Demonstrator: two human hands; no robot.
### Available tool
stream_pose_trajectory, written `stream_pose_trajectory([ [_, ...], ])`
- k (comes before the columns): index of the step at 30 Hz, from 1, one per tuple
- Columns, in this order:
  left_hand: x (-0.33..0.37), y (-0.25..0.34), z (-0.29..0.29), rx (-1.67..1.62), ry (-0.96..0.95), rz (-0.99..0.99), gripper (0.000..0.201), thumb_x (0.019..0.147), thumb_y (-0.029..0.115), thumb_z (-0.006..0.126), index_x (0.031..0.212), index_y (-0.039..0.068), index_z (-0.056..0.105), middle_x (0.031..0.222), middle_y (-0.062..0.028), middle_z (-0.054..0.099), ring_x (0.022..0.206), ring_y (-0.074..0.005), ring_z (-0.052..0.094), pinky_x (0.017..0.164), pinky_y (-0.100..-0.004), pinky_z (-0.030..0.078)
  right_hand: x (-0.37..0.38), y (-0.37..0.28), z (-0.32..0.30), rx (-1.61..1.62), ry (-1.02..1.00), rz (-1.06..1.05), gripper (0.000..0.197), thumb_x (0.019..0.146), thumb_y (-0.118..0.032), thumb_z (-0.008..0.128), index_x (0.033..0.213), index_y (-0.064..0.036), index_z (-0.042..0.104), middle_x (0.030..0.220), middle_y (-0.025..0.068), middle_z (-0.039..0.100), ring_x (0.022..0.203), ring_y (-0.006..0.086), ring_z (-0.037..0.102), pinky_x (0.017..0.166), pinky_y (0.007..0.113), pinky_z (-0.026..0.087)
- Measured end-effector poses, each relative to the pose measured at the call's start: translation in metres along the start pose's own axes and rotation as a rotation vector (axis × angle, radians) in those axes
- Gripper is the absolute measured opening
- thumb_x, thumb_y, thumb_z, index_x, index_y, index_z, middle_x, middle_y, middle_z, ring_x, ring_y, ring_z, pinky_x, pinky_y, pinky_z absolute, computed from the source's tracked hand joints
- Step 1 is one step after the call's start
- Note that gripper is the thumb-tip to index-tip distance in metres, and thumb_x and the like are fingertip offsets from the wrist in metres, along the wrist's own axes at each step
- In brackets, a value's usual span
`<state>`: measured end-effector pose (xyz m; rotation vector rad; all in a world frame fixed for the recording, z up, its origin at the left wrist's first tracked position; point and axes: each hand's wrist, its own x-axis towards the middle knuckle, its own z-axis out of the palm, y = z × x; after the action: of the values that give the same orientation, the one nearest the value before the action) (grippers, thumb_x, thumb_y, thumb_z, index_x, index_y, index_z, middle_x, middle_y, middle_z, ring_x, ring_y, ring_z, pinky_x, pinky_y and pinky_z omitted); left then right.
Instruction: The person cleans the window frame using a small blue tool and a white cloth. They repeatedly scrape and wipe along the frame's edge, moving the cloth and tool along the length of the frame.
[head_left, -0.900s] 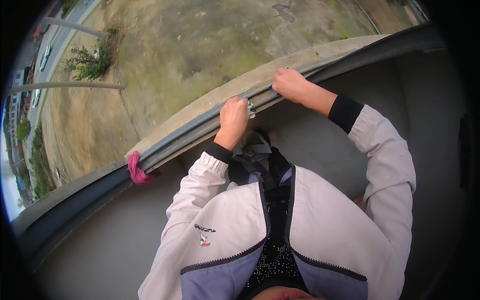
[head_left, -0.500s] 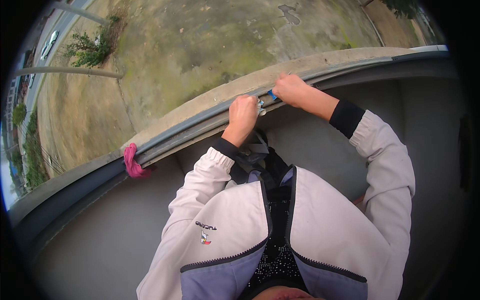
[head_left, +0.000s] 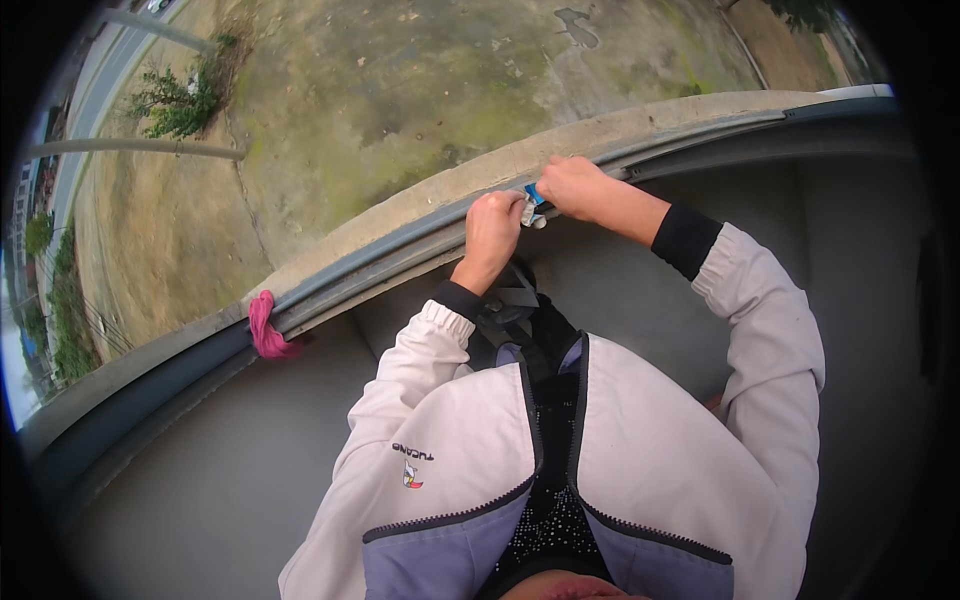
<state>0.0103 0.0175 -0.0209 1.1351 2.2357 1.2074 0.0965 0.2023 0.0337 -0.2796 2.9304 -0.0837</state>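
Observation:
My left hand (head_left: 493,235) is closed around a small crumpled white wad (head_left: 533,214), perhaps paper or plastic; its kind is unclear. My right hand (head_left: 575,188) is closed just beside it, with a small blue piece (head_left: 534,193) showing between the two hands. Whether the blue piece and the white wad are one item is not visible. Both hands are over the grey metal window track (head_left: 400,238), their fingertips partly hidden. What the right fingers pinch cannot be made out fully.
A pink cloth (head_left: 268,325) hangs over the track at the left. Beyond the track runs a concrete ledge (head_left: 450,185), with mossy ground (head_left: 400,100) far below outside. A grey wall (head_left: 230,450) lies on my side, under the track.
My right hand has shifted left and slightly down, and my left hand slightly right, so they are closer together. More of the blue piece and the white wad shows between them.

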Motion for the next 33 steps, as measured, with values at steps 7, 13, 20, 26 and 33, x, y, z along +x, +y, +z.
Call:
stream_pose_trajectory([
  [7,-0.009,0.003,-0.014,0.095,0.037,0.014,0.016,0.09,0.011,0.07,0.099,0.0,0.077,0.092,-0.0234,0.074,0.086,-0.042,0.071,0.079,-0.0492,0.056,-0.001,0.0,0.001,0.025,-0.011,0.063,0.003,0.075,-0.012,0.074,0.079,-0.0126,0.074,0.077,0.0109,0.072,0.083,0.0342,0.074,0.066,0.044,0.06],
  [13,0.009,0.007,0.001,0.254,-0.115,0.032,0.016,0.09,0.011,0.07,0.099,0.0,0.078,0.092,-0.0239,0.073,0.088,-0.0423,0.071,0.08,-0.0504,0.055,0.005,-0.007,-0.006,0.033,-0.101,0.095,0.005,0.074,-0.008,0.076,0.078,-0.01,0.075,0.081,0.0125,0.074,0.088,0.0349,0.073,0.071,0.044,0.061],
  [20,0.002,0.003,-0.006,0.017,0.008,0.076,0.016,0.091,0.012,0.068,0.096,0.001,0.077,0.089,-0.0235,0.072,0.088,-0.0443,0.069,0.077,-0.0521,0.054,0.002,-0.003,-0.002,0.036,-0.022,0.088,0.005,0.078,-0.012,0.073,0.078,-0.0139,0.077,0.079,0.0107,0.073,0.083,0.0337,0.075,0.067,0.044,0.061],
  [26,0.017,0.004,0.001,0.335,-0.224,0.177,0.017,0.091,0.013,0.068,0.098,0.0,0.077,0.089,-0.0234,0.07,0.086,-0.0453,0.066,0.077,-0.0522,0.053,0.005,-0.005,0.003,-0.008,-0.041,0.07,0.006,0.078,-0.012,0.074,0.082,-0.0149,0.078,0.08,0.01,0.074,0.083,0.0345,0.075,0.068,0.044,0.061],
  [33,0.016,0.007,-0.005,0.192,-0.146,0.049,0.014,0.09,0.011,0.065,0.089,0.0,0.073,0.088,-0.0245,0.069,0.087,-0.046,0.066,0.076,-0.0549,0.052,0.004,-0.003,-0.003,0.042,-0.078,0.097,0.007,0.078,-0.01,0.074,0.082,-0.0132,0.078,0.085,0.0103,0.075,0.088,0.0345,0.075,0.072,0.045,0.062],
])
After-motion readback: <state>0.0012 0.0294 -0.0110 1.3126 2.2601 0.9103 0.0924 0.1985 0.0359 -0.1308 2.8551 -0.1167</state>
